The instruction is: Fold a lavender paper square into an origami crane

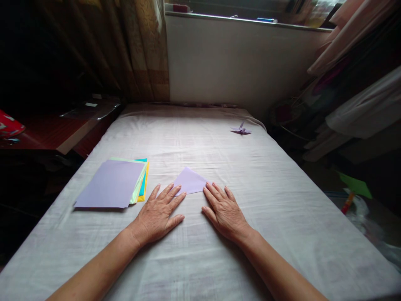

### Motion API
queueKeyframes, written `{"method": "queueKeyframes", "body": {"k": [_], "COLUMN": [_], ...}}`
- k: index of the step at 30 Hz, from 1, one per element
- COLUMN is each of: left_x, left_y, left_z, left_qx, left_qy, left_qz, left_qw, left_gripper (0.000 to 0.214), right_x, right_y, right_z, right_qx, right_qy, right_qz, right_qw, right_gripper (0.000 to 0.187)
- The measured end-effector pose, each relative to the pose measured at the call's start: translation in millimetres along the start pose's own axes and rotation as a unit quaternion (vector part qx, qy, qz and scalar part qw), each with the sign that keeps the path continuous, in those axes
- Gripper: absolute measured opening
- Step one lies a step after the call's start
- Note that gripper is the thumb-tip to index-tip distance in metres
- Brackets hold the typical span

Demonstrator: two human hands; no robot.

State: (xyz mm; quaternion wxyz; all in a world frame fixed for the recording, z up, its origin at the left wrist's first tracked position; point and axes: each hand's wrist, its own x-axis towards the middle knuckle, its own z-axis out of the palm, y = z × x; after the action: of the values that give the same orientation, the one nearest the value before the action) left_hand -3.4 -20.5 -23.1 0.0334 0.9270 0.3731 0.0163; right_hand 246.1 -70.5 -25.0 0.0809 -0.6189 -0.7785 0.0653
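Note:
A lilac sheet folded into a triangle (189,180) lies on the white cloth (257,200). My left hand (159,215) rests flat, fingers spread, its fingertips on the triangle's lower left edge. My right hand (223,209) lies flat too, fingers stretched out, touching the triangle's right corner. To the left a stack of coloured paper squares (114,184) sits with a lilac sheet on top. A folded lilac paper crane (240,130) stands at the far right of the cloth.
A dark wooden side table (59,129) stands at the left with a red object (9,124). Curtains and a white wall close the far end. Hanging clothes (360,96) and clutter fill the right side past the cloth's edge.

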Motion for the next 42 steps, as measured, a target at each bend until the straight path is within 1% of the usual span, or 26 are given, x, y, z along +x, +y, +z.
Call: {"method": "queueKeyframes", "body": {"k": [3,8,16,20,22,24,27,29,32,33,35,37,39,42], "left_x": [-12,-30,-54,-59,-57,-50,-31,-16,0,3,5,3,1,0], "left_y": [-9,-20,-29,-31,-31,-27,-16,-5,11,15,18,18,15,14], "left_z": [2.2,2.0,-0.4,-5.8,-11.4,-17.0,-20.3,-17.1,-5.7,-1.2,7.1,13.0,16.0,16.7], "left_qx": [0.009,0.03,0.064,0.071,0.076,0.086,0.086,0.07,0.041,0.037,0.037,0.042,0.046,0.047], "left_qy": [0.004,0.027,0.045,0.04,0.044,0.065,0.123,0.14,0.105,0.093,0.085,0.089,0.096,0.109], "left_qz": [-0.003,-0.006,-0.013,-0.018,-0.016,-0.02,-0.048,-0.038,-0.002,0.0,-0.004,-0.005,0.0,0.004], "left_qw": [1.0,0.999,0.997,0.997,0.996,0.994,0.987,0.987,0.994,0.995,0.996,0.995,0.994,0.993], "left_gripper": [0.063,0.065,0.067,0.068,0.067,0.064,0.058,0.062,0.066,0.066,0.066,0.067,0.068,0.068], "right_x": [0,-1,-1,-1,-1,-1,-1,0,0,0,-2,-3,-2,5], "right_y": [0,0,1,0,0,0,0,0,0,0,0,-3,-10,-25], "right_z": [0,1,3,4,4,4,5,5,4,4,3,1,-1,-3], "right_qx": [-0.005,-0.006,-0.013,-0.02,-0.023,-0.022,-0.014,-0.01,-0.007,-0.007,-0.011,-0.016,-0.013,0.013], "right_qy": [0.003,0.015,0.024,0.019,0.02,0.022,0.033,0.037,0.037,0.038,0.051,0.072,0.082,0.058], "right_qz": [-0.001,-0.005,-0.013,-0.011,-0.011,-0.012,-0.011,-0.009,-0.008,-0.008,-0.003,-0.001,-0.021,-0.079], "right_qw": [1.0,1.0,1.0,1.0,0.999,0.999,0.999,0.999,0.999,0.999,0.999,0.997,0.996,0.995], "right_gripper": [0.055,0.054,0.052,0.052,0.053,0.052,0.052,0.052,0.052,0.052,0.051,0.051,0.051,0.052]}}
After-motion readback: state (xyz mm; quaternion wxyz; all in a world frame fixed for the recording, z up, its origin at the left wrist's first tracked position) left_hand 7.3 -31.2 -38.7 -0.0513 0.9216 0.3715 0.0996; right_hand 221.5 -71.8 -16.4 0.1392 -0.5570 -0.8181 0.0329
